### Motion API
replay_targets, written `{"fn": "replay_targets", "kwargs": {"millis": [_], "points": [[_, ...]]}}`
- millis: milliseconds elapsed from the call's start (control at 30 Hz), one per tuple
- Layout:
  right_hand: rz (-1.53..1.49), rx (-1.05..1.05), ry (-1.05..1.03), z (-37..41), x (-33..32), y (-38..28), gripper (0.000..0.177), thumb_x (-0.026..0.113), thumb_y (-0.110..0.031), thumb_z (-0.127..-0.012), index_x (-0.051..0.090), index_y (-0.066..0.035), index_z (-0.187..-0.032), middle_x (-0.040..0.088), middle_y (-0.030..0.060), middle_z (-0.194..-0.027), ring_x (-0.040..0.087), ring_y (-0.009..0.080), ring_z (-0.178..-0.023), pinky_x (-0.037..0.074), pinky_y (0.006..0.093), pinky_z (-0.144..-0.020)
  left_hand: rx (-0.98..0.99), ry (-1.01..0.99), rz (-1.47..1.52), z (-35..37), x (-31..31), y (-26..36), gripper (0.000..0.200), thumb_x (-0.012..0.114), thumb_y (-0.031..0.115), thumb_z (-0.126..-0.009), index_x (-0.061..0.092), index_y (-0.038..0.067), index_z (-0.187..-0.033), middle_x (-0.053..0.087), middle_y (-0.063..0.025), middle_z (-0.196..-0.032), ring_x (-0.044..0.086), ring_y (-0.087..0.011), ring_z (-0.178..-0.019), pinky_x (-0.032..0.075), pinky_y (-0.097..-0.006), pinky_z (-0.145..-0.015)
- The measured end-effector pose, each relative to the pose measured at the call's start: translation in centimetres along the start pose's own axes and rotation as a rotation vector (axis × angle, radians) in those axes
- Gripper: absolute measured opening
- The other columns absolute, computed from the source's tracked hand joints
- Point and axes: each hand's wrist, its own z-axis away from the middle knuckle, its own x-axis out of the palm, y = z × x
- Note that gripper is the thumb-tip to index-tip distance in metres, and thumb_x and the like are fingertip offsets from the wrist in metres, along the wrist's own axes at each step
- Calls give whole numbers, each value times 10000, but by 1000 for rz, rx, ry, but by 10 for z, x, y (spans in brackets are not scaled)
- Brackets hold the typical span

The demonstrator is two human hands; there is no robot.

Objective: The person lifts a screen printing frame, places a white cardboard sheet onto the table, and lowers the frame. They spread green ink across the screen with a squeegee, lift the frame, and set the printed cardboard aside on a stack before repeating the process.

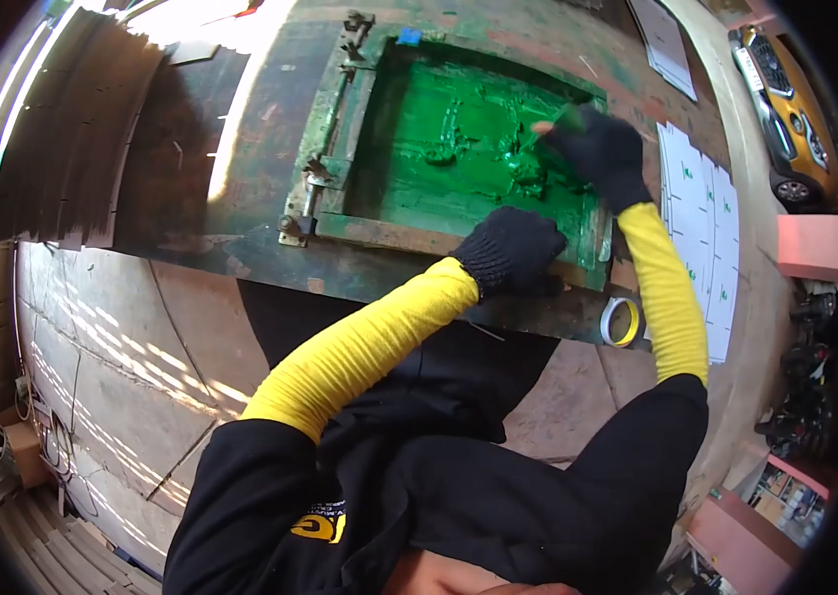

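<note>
A screen-printing frame (389, 235) with wooden sides lies on the workbench, its mesh (419, 119) coated in wet green ink. Thick lumps of ink (528, 177) sit right of the middle. My left hand (513, 250), in a black knitted glove, is closed over the frame's near side. Above the mesh's right part is my right hand (599, 154), gloved in black with a bare fingertip showing. Its fingers close on a flat, green-smeared scraper (569, 116), which is blurred and partly hidden by the glove.
Metal hinge clamps (315, 174) hold the frame's left side. A tape roll (620, 322) lies at the bench's near edge. Printed white sheets (701, 218) lie at the right. Stacked dark sheets (72, 119) stand left. A yellow car (785, 109) is beyond.
</note>
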Motion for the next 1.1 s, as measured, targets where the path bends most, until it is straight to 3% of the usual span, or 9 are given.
{"fn": "replay_targets", "kwargs": {"millis": [67, 167, 333, 433, 700, 800, 967, 1067, 1100], "points": [[-67, 148, -148, -33, 20, 18, 689, 671, -780, -801, 715, -94, -851, 693, 157, -738, 691, 372, -677, 515, 481, -587, -2, -12, -25, 3, -4, 2, 528, 707, 600, -829, 686, 86, -947, 677, -162, -952, 693, -380, -895, 542, -526, -734], [-2, 167, -29, -87, 56, -5, 745, 618, -817, -810, 719, -81, -866, 707, 172, -757, 705, 399, -718, 529, 504, -619, 0, -44, -44, 1, -5, 3, 522, 707, 595, -830, 686, 85, -940, 675, -162, -932, 693, -384, -876, 543, -528, -726], [-33, 6, 30, -144, 79, -98, 721, 619, -807, -816, 710, -101, -924, 711, 168, -760, 719, 376, -750, 545, 495, -634, 11, -38, -26, 1, -6, 2, 512, 725, 571, -816, 710, 90, -990, 708, -170, -953, 707, -375, -891, 553, -511, -737], [-3, -217, 213, -156, 98, -120, 671, 622, -778, -837, 711, -117, -910, 675, 141, -715, 678, 356, -645, 520, 467, -567, -40, -80, 12, 1, -5, 0, 510, 739, 555, -804, 723, 95, -1021, 729, -169, -985, 715, -370, -912, 559, -506, -748], [-86, -286, 179, -120, 75, -148, 660, 658, -749, -835, 621, -92, -786, 603, 147, -646, 633, 364, -587, 486, 468, -530, 7, 102, 106, 1, 22, -8, 465, 776, 465, -779, 738, 104, -1069, 748, -151, -1027, 717, -385, -941, 569, -506, -797], [-148, -294, 128, -92, 56, -171, 649, 677, -735, -830, 603, -93, -765, 579, 145, -634, 615, 370, -574, 477, 466, -523, 242, 523, 71, -6, 49, -18, 500, 794, 505, -757, 744, 84, -1023, 742, -157, -1018, 717, -389, -956, 574, -499, -811], [-217, -322, 128, -94, 48, -172, 613, 710, -710, -822, 610, -108, -762, 567, 151, -634, 620, 374, -585, 474, 467, -524, 247, 636, 46, -9, 50, -19, 491, 789, 453, -776, 738, 92, -1105, 733, -143, -1117, 706, -387, -979, 563, -501, -820], [-205, -301, 160, -117, 50, -147, 606, 707, -712, -826, 624, -115, -767, 595, 162, -649, 641, 377, -617, 491, 468, -546, 24, 18, 62, 5, 3, -1, 488, 776, 476, -793, 738, 75, -1067, 726, -159, -1103, 705, -377, -965, 559, -513, -799], [-210, -289, 162, -126, 53, -137, 603, 705, -714, -828, 631, -118, -769, 609, 167, -656, 652, 379, -632, 499, 469, -557, 21, 32, 57, 4, -1, -1, 488, 776, 476, -793, 738, 75, -1067, 726, -159, -1103, 705, -377, -965, 559, -513, -799]]}}
